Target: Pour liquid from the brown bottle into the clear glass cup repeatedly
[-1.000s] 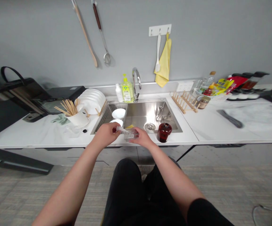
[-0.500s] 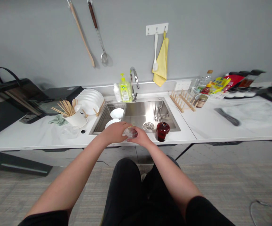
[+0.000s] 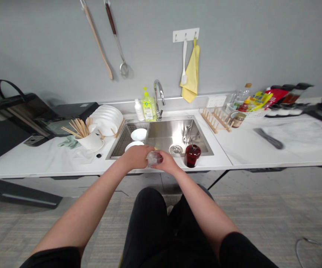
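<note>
in the head view, the person's right hand (image 3: 166, 162) grips a small, see-through tub (image 3: 154, 159) by the near edge of the shiny metal sink (image 3: 165, 132). the left hand (image 3: 136, 157) bends against the tub's left side; how tightly, one cannot tell. a smooth, round, dark red bottle (image 3: 192, 157) stands right of them.

A white, marble-patterned countertop (image 3: 46, 160) runs along the wall, with a steel sink (image 3: 166, 130) set into it. Left of the sink stand a black appliance (image 3: 35, 115), a pale green cloth (image 3: 69, 142), a white pot (image 3: 89, 143) and a wooden rack (image 3: 118, 129); a white bottle (image 3: 139, 110) and a yellow-green pump bottle (image 3: 149, 109) stand behind it. A dark red jar (image 3: 192, 156) sits at the front edge; rightward are another wooden rack (image 3: 214, 121), a brownish jar (image 3: 238, 120) and a white basket (image 3: 257, 114).
</note>
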`<state>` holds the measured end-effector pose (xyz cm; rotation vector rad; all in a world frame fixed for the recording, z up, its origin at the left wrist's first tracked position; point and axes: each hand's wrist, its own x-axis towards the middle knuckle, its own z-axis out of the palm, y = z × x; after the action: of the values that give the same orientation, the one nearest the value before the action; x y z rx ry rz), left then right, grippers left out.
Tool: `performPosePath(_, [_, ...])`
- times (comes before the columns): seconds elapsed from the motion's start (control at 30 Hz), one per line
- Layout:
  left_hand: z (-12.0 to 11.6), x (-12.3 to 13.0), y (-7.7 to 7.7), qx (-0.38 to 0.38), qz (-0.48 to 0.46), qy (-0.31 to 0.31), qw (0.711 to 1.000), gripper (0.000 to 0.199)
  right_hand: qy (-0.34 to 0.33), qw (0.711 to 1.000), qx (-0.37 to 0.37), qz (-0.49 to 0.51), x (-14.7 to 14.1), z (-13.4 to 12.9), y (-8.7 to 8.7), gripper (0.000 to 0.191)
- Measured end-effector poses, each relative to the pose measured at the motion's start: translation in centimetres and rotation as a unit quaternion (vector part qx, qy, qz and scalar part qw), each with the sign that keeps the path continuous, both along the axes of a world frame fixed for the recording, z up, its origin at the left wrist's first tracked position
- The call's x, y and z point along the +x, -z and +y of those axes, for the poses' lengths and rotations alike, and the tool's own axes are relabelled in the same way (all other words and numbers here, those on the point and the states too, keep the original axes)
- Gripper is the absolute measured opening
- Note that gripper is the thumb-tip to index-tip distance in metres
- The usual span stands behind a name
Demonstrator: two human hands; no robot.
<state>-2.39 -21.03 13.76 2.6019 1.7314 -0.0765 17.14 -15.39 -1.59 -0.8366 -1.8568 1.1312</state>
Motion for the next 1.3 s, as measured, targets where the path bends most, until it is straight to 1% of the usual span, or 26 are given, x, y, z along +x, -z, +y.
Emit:
performPosePath(0.1, [0.0, 0.2, 0.0, -0.007, -0.001, -0.014, 1.0, 0.041, -0.001, 1.0, -0.002, 0.0, 0.0, -0.1, -0.1, 0.074])
performPosePath(0.17, [0.0, 0.3, 0.0, -0.011, 0.006, 0.011, 1.0, 0.033, -0.002, 1.0, 0.002, -0.004, 0.0, -0.1, -0.1, 0.075])
performPosePath(0.2, [-0.1, 0.3, 0.1, -0.006, 0.009, 0.03, 0.999, 0.034, -0.002, 1.0, 0.003, -0.006, 0.0, -0.1, -0.1, 0.075])
performPosePath(0.27, [-0.2, 0.4, 0.1, 0.012, 0.016, 0.056, 0.998, 0.049, 0.002, 1.0, 0.001, -0.006, -0.1, -0.1, -0.1, 0.075])
performPosePath(0.33, [-0.3, 0.4, 0.0, 0.03, 0.031, 0.039, 0.998, 0.052, 0.002, 1.0, -0.002, 0.0, -0.1, -0.1, -0.1, 0.075])
performPosePath(0.4, [-0.4, 0.5, -0.1, 0.037, 0.051, 0.003, 0.998, 0.046, 0.001, 1.0, -0.003, 0.005, -0.1, -0.1, -0.1, 0.073])
performPosePath(0.43, [-0.4, 0.5, -0.1, 0.035, 0.058, -0.003, 0.998, 0.043, 0.0, 1.0, -0.003, 0.006, -0.1, -0.1, -0.1, 0.073])
performPosePath(0.47, [-0.4, 0.5, -0.2, 0.032, 0.059, 0.005, 0.998, 0.038, 0.0, 1.0, -0.003, 0.004, -0.1, -0.1, -0.1, 0.074])
performPosePath(0.5, [-0.4, 0.5, -0.2, 0.029, 0.053, 0.025, 0.998, 0.035, 0.003, 1.0, -0.002, 0.001, -0.2, -0.1, -0.1, 0.075])
performPosePath(0.53, [-0.4, 0.4, -0.3, 0.028, 0.038, 0.053, 0.997, 0.037, 0.006, 1.0, -0.002, -0.002, -0.2, -0.1, 0.0, 0.076])
performPosePath(0.57, [-0.3, 0.3, -0.3, 0.033, 0.019, 0.079, 0.996, 0.045, 0.008, 1.0, 0.0, -0.003, -0.1, -0.1, 0.0, 0.077])
performPosePath(0.6, [-0.3, 0.2, -0.3, 0.041, 0.003, 0.094, 0.995, 0.051, 0.009, 1.0, 0.001, -0.002, -0.1, -0.1, 0.0, 0.077])
performPosePath(0.63, [-0.2, 0.1, -0.3, 0.049, -0.004, 0.096, 0.994, 0.05, 0.007, 1.0, 0.001, 0.001, -0.1, -0.1, 0.0, 0.076])
performPosePath(0.73, [0.0, 0.1, -0.2, 0.054, 0.023, 0.076, 0.995, 0.028, -0.007, 1.0, 0.003, 0.004, -0.1, -0.1, 0.1, 0.073])
performPosePath(0.8, [0.1, 0.3, -0.2, 0.041, 0.032, 0.082, 0.995, 0.023, -0.008, 1.0, 0.002, -0.001, 0.0, -0.1, 0.2, 0.074])
performPosePath(0.83, [0.1, 0.4, -0.1, 0.04, 0.023, 0.079, 0.996, 0.025, -0.006, 1.0, -0.001, -0.002, 0.0, -0.1, 0.2, 0.075])
performPosePath(0.87, [0.0, 0.6, -0.1, 0.046, 0.009, 0.063, 0.997, 0.032, -0.003, 1.0, -0.006, 0.001, 0.0, -0.1, 0.2, 0.076])
performPosePath(0.93, [-0.1, 0.8, 0.1, 0.059, -0.004, -0.007, 0.998, 0.047, -0.001, 1.0, -0.017, 0.006, 0.0, -0.1, 0.1, 0.078])
performPosePath(0.97, [-0.2, 0.8, 0.2, 0.057, 0.0, -0.045, 0.997, 0.049, -0.001, 1.0, -0.019, 0.005, 0.0, -0.1, 0.0, 0.078])
performPosePath(1.0, [-0.3, 0.8, 0.4, 0.044, 0.006, -0.063, 0.997, 0.045, -0.002, 1.0, -0.017, 0.003, 0.0, -0.1, 0.0, 0.078])
performPosePath(1.03, [-0.4, 0.8, 0.5, 0.025, 0.007, -0.057, 0.998, 0.038, -0.003, 1.0, -0.013, -0.001, 0.0, -0.1, -0.1, 0.077])
performPosePath(1.07, [-0.5, 0.7, 0.6, 0.006, -0.001, -0.03, 1.0, 0.035, -0.003, 1.0, -0.01, -0.004, 0.0, -0.2, -0.1, 0.076])
performPosePath(1.13, [-0.8, 0.6, 0.8, -0.006, -0.039, 0.03, 0.999, 0.051, 0.0, 1.0, -0.008, -0.002, 0.0, -0.2, -0.2, 0.074])
performPosePath(1.17, [-1.0, 0.7, 0.9, 0.003, -0.058, 0.038, 0.998, 0.058, 0.001, 1.0, -0.008, 0.002, 0.0, -0.2, -0.2, 0.073])
performPosePath(1.2, [-1.2, 0.7, 1.0, 0.017, -0.069, 0.024, 0.997, 0.06, 0.0, 1.0, -0.009, 0.008, -0.1, -0.2, -0.1, 0.072])
performPosePath(1.3, [-1.5, 1.2, 1.3, 0.033, -0.045, -0.082, 0.995, 0.05, -0.004, 1.0, -0.011, 0.013, 0.0, -0.2, -0.1, 0.072])
